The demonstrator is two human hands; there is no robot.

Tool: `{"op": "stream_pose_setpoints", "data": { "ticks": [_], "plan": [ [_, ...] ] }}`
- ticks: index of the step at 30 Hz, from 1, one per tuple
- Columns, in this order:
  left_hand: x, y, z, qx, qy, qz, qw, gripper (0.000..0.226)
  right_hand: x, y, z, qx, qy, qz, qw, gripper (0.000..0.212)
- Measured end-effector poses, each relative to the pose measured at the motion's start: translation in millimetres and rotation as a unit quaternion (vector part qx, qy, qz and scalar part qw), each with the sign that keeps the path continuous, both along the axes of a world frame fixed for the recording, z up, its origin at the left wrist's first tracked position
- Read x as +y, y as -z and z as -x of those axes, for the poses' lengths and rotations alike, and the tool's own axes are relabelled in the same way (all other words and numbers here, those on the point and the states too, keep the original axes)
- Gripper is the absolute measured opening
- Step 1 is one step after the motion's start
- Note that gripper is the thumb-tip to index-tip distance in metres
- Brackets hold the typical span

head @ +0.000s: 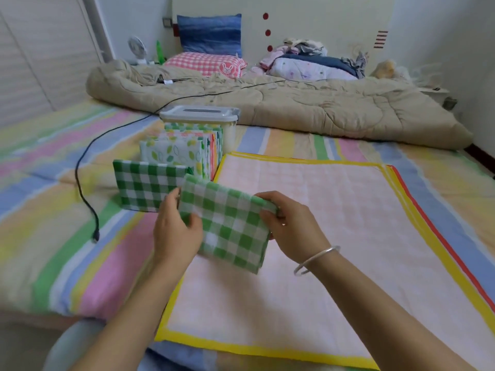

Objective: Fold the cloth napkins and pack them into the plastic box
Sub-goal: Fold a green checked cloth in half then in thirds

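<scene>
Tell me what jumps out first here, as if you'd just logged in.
A folded green-checked napkin, held between left grip and right grip at centre. Beneath it, a pink napkin with yellow border lies spread on the bed; behind-left, a row of folded napkins stands before the lidded plastic box.

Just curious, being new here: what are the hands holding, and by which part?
A folded green checked napkin: the left hand pinches its left edge, the right hand its right edge.
</scene>
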State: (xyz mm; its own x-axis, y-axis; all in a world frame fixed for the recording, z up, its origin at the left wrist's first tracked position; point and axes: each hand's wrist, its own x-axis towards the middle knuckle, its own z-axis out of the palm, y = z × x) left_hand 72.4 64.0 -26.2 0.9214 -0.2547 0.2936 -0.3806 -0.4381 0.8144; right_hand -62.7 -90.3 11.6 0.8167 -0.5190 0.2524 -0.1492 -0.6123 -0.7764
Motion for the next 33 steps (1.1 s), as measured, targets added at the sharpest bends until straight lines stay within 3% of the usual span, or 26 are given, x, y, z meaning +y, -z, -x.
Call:
{"op": "stream_pose_setpoints", "data": {
  "ticks": [3,8,10,14,16,26,33],
  "plan": [
    [25,3,-24,-0.034,-0.073,0.058,0.995,0.052,22,-6,-39,-0.035,-0.012,-0.069,0.997,0.020],
    [62,21,-82,-0.053,-0.167,0.114,0.978,0.049,59,3,-95,-0.063,-0.016,-0.165,0.984,0.027],
    [69,26,-103,-0.030,-0.172,0.108,0.979,0.045,72,10,-111,-0.050,-0.014,-0.122,0.991,0.036],
    [68,33,-134,-0.006,-0.142,0.089,0.986,0.038,88,21,-138,0.042,-0.035,0.067,0.996,0.077],
    [62,36,-149,-0.012,-0.135,0.082,0.987,0.039,89,26,-152,0.080,-0.035,0.091,0.992,0.087],
    [-12,43,-210,0.049,-0.089,0.104,0.989,0.040,29,62,-232,0.121,0.063,0.143,0.980,0.074],
    [-50,51,-243,0.041,-0.079,0.091,0.992,0.042,-6,62,-262,0.140,0.068,0.138,0.978,0.072]
  ]
}}
